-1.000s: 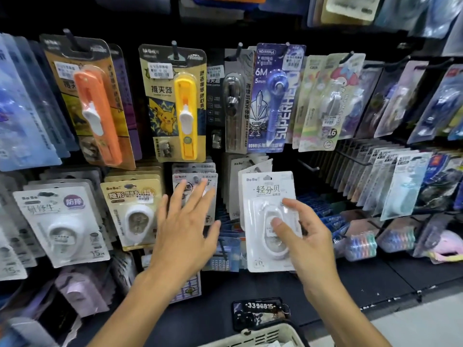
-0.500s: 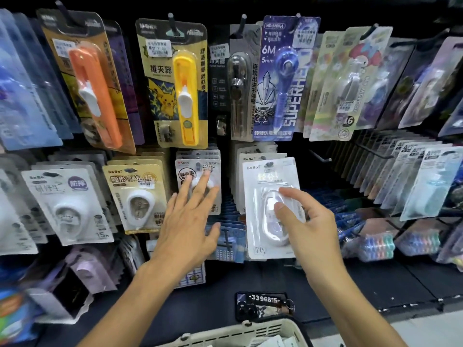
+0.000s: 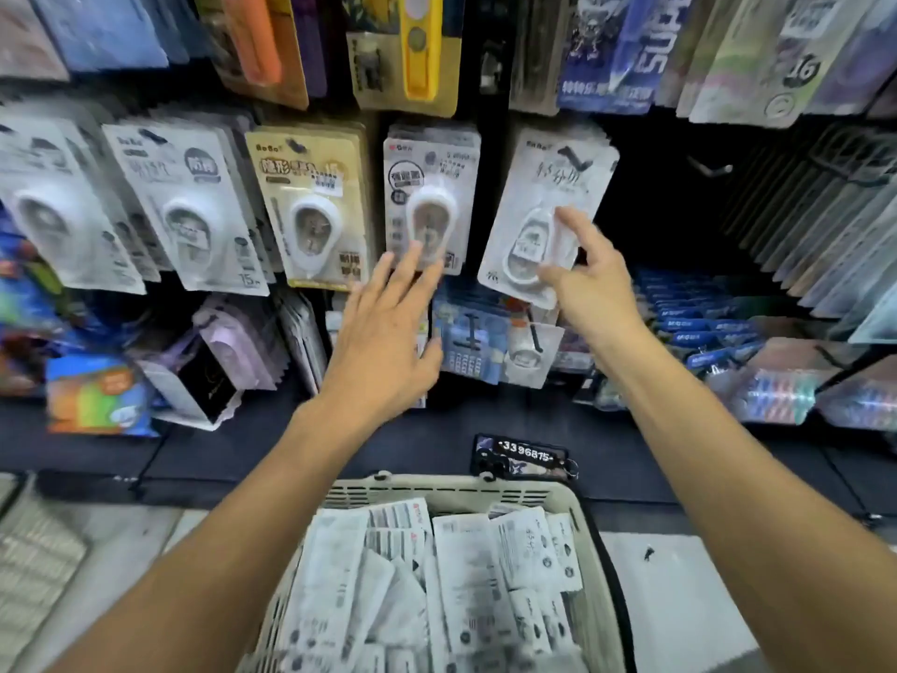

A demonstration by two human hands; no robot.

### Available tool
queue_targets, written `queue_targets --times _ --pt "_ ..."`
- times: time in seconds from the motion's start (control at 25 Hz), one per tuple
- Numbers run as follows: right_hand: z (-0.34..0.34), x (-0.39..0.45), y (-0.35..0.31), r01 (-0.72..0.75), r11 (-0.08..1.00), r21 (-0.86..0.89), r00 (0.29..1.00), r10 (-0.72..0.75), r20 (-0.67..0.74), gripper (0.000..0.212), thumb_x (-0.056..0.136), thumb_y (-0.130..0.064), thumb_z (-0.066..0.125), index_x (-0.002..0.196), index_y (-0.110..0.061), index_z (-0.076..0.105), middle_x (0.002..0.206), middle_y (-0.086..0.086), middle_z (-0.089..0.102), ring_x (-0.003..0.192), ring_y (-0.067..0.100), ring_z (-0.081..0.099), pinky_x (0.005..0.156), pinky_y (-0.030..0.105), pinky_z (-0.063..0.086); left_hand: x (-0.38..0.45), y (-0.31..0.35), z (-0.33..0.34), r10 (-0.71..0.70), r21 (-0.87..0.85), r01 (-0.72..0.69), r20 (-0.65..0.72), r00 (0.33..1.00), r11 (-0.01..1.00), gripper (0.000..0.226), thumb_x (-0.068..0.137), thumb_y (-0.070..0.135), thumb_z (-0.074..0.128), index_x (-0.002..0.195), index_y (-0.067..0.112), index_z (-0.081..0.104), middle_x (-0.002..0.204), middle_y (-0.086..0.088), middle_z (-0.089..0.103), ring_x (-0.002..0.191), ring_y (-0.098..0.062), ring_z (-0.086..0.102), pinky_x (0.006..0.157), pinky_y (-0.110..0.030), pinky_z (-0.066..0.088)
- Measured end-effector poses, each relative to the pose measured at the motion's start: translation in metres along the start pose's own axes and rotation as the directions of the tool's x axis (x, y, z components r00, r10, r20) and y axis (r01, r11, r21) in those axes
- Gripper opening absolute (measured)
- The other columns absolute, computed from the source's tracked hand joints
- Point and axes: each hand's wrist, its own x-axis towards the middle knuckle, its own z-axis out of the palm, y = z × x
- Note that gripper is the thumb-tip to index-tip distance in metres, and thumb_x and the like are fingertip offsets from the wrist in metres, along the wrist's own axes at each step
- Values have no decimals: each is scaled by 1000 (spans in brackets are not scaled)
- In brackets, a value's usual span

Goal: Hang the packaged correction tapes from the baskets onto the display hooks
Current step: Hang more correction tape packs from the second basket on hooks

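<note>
While both arms reach up over the basket, head view, frame a bit blurred:

Right hand (image 3: 589, 279): thumb and fingers pinch the blister of a white correction tape pack (image 3: 543, 211); index tip lies on the blister top, thumb at its lower right.
White pack: front of its stack, hook tip (image 3: 575, 160) shows thru the hang hole; card tilted, bottom swung left. Bottom edge sits just above the blue packs (image 3: 466, 337) on the row below.
Left hand (image 3: 383, 337): fingers straight & spread, holds nothing. Fingertips overlap the bottom edge of the neighbouring grey-white pack (image 3: 429, 196); contact can't be told.
Gap betw. hands: narrow, only the strip betw. the two pack stacks.
Yellow pack (image 3: 313, 206): just left of the left-hand fingertips, right edge nearly touching the grey-white pack.
Open room: dark empty bay right of the white pack, w/ one bare hook (image 3: 711, 168) sticking out. Further right, rows of packs (image 3: 825, 235) fan out edge-on.
Upper row: long cards hang low; yellow clip card (image 3: 412, 51) ends just above the grey-white pack's top edge.
Basket (image 3: 589, 522): cream plastic, bottom centre betw. the forearms, full of loose packaged tapes (image 3: 466, 565) lying flat, backs up.
Key tag (image 3: 526, 456): black, numbered, at the basket's far rim, on the dark shelf base (image 3: 242, 444).
Floor (image 3: 679, 599): pale, open strip right of basket.
</note>
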Motion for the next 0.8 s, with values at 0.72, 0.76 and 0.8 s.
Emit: queue_targets --times 0.72,0.76,0.8 --pt "-5 -241 203 588 527 -613 45 736 676 84 93 2 58 159 -37 21 163 3 30 137 32 46 101 35 45 -231 -17 203 -73 157 -81 780 622 984 93 87 -7 56 161 27 11 172 -6 -2 157 -30 9 123 -50 22" --pt "-11 -244 204 631 527 -569 36 713 700 90 92 2 61 160 -37 17 165 2 28 137 32 45 104 38 45 -228 -18 207 -70 142 -69 786 615 987 94 87 -5 58 161 28 11 172 -4 -5 157 -28 6 123 -49 23" --pt "-15 -246 207 665 523 -533 36 691 722 93 90 3 62 160 -39 15 166 1 24 138 32 43 107 42 45 -224 -21 210 -66 129 -62 795 603 990 95 88 -2 61 162 31 10 172 -1 -8 158 -26 3 123 -48 24"
